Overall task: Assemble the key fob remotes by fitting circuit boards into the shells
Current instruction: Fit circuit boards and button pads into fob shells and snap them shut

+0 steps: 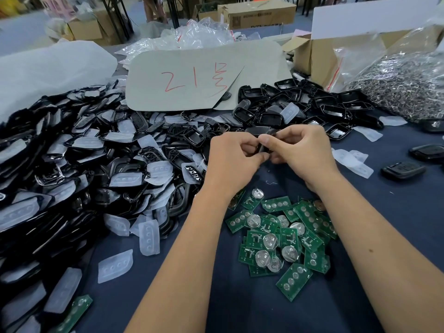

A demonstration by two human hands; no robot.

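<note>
Two hands meet over the dark blue tablecloth (240, 296): my left hand (234, 159) and right hand (302, 152) both pinch one small black plastic fob shell (263, 145) between fingertips, above the heap of green circuit boards (281, 239). I judge I'm pressing the shell halves shut; whether a board sits inside is hidden. Next calls for even squeezing, then another board.

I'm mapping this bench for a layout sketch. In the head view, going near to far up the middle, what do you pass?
Green circuit boards → both hands, left hand and right hand, gripping a black shell → grey card with red writing → clear plastic bags → cardboard box.
</note>
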